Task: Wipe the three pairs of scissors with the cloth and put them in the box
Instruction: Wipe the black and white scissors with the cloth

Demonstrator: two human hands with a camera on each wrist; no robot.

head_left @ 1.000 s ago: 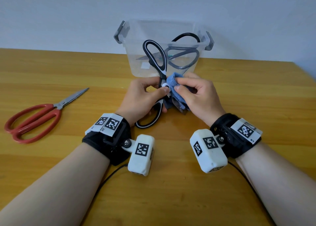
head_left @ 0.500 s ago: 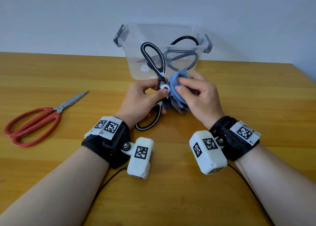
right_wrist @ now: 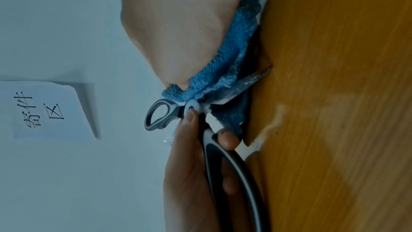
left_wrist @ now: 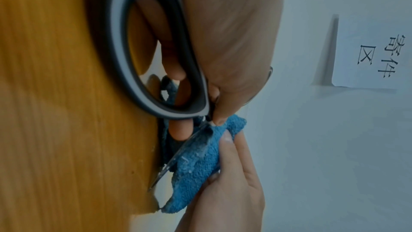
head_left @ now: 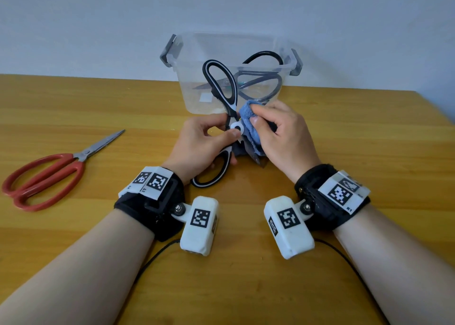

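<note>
Left hand [head_left: 199, 145]: fingers curled round the lower handle of the black-and-white scissors [head_left: 222, 91], thumb tip pressed beside the white pivot — centre of the head view.
Right hand [head_left: 283, 137]: thumb and fingers pinch the blue cloth [head_left: 248, 125] over the blades, just right of the pivot.
Scissors axis: spread open; one handle loop points up toward the box [head_left: 187, 95], the other down toward the left wrist; blades slant lower right under the cloth, tips near the table [head_left: 344, 132].
Box: upper centre, holding dark scissors [head_left: 261, 78].
Red scissors [head_left: 46, 177]: flat at left — blades pointing upper right.
</note>
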